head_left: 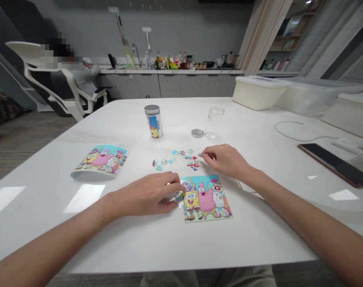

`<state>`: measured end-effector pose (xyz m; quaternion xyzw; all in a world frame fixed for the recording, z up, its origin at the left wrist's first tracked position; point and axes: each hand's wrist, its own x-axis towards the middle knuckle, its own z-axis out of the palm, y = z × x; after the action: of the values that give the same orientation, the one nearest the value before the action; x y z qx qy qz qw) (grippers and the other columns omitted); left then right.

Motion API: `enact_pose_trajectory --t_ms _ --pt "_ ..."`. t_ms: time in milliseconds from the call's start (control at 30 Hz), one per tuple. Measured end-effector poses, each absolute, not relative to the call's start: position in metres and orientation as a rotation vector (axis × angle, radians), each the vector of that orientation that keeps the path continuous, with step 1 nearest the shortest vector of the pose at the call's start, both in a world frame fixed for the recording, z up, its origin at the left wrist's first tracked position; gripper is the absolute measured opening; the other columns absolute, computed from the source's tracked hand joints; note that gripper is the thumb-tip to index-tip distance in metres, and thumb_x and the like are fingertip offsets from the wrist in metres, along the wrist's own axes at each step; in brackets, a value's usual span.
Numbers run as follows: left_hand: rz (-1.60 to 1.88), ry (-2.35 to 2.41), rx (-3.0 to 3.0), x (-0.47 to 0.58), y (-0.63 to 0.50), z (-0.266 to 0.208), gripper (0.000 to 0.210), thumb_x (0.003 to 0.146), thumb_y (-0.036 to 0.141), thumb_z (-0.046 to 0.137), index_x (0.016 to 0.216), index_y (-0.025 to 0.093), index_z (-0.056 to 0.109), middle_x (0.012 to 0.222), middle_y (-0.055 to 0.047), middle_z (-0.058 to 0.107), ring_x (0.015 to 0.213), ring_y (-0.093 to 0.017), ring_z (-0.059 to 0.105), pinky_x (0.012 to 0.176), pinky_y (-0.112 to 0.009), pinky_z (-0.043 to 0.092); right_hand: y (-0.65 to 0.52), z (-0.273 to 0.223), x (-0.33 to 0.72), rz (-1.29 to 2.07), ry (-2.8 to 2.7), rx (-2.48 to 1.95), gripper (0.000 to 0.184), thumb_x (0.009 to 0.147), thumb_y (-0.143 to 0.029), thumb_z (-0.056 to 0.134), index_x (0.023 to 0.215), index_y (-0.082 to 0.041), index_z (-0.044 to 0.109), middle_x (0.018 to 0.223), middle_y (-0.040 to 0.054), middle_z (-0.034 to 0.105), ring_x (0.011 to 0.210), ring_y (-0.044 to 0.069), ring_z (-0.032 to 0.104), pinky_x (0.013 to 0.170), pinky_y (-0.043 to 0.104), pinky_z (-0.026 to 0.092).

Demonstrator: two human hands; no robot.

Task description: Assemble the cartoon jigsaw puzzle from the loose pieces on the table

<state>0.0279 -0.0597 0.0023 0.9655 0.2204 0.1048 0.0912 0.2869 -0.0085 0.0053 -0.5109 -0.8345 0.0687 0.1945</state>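
A mostly assembled cartoon jigsaw puzzle [207,199] lies flat near the table's front edge. At its left edge rests my left hand [157,193], fingers curled, with the index fingertip touching the puzzle. Between that thumb and fingers are puzzle pieces [180,196], partly hidden by the hand. My right hand [227,159] is beyond the puzzle's upper right corner, thumb and index finger pinching a small puzzle piece [200,155]. Beside those fingertips, loose puzzle pieces [193,165] in red, white and blue lie scattered. More light blue loose pieces [162,163] spread to the left.
A curled picture sheet [102,161] lies left. Farther back stand a lidded jar [153,121], a clear open jar [214,123] and its lid [197,133]. At right are a phone [334,163], a cable [289,137] and storage boxes [259,93]. A person sits beyond the table.
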Motion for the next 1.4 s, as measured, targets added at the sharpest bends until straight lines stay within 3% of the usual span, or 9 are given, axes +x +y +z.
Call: enact_pose_trajectory --t_ms 167,300,733,900,1067,1167,1400 --pt "0.307 0.661 2.884 0.027 -0.058 0.002 0.034 0.087 0.024 0.056 0.121 0.018 0.053 0.121 -0.013 0.058 0.106 -0.023 0.057 0.089 -0.037 0.048 -0.007 -0.001 0.288 0.149 -2.351 -1.379 0.018 0.089 -0.023 0.051 0.097 -0.019 0.066 0.096 0.0062 0.065 0.083 0.018 0.06 0.07 0.031 0.045" --pt "0.205 0.625 2.895 0.028 -0.058 0.004 0.035 0.09 0.023 0.053 0.124 0.02 0.053 0.126 -0.012 0.058 0.109 -0.023 0.057 0.092 -0.039 0.048 -0.007 -0.005 0.289 0.09 -2.362 -1.362 0.018 0.089 -0.021 0.053 0.102 -0.017 0.064 0.109 0.0083 0.06 0.097 0.021 0.06 0.079 0.033 0.048" --pt "0.218 0.581 2.944 0.028 -0.056 0.001 0.03 0.094 0.018 0.045 0.124 0.02 0.053 0.124 -0.011 0.06 0.11 -0.022 0.059 0.091 -0.039 0.049 -0.012 -0.003 0.288 -0.005 -2.389 -1.528 0.025 0.091 -0.022 0.049 0.111 -0.014 0.064 0.114 0.0117 0.061 0.104 0.025 0.057 0.081 0.036 0.049" --pt "0.251 0.54 2.961 0.028 -0.056 0.002 0.03 0.096 0.016 0.043 0.123 0.021 0.054 0.124 -0.01 0.062 0.11 -0.022 0.059 0.091 -0.038 0.049 -0.006 0.002 0.302 -0.065 -2.42 -1.829 0.027 0.092 -0.016 0.04 0.098 -0.014 0.067 0.104 0.0153 0.063 0.096 0.028 0.059 0.073 0.036 0.047" --pt "0.228 0.542 2.96 0.028 -0.058 0.003 0.033 0.095 0.016 0.042 0.125 0.022 0.053 0.126 -0.009 0.061 0.113 -0.022 0.058 0.093 -0.038 0.048 -0.001 0.001 0.307 0.005 -2.502 -1.718 0.031 0.089 -0.009 0.041 0.108 -0.015 0.065 0.108 0.0128 0.062 0.1 0.025 0.058 0.078 0.033 0.045" --pt "0.22 0.548 2.962 0.027 -0.058 0.003 0.034 0.095 0.015 0.042 0.127 0.022 0.052 0.127 -0.009 0.06 0.113 -0.022 0.058 0.093 -0.038 0.048 -0.002 -0.001 0.305 0.041 -2.488 -1.647 0.029 0.091 -0.015 0.044 0.113 -0.015 0.062 0.111 0.0127 0.061 0.104 0.025 0.057 0.082 0.033 0.045" --pt "0.229 0.543 2.967 0.028 -0.059 0.005 0.034 0.093 0.013 0.043 0.126 0.021 0.05 0.125 -0.01 0.06 0.109 -0.022 0.059 0.091 -0.037 0.047 -0.004 0.0 0.302 0.057 -2.471 -1.618 0.018 0.091 -0.018 0.046 0.099 -0.017 0.061 0.103 0.0109 0.061 0.096 0.023 0.058 0.078 0.034 0.045"
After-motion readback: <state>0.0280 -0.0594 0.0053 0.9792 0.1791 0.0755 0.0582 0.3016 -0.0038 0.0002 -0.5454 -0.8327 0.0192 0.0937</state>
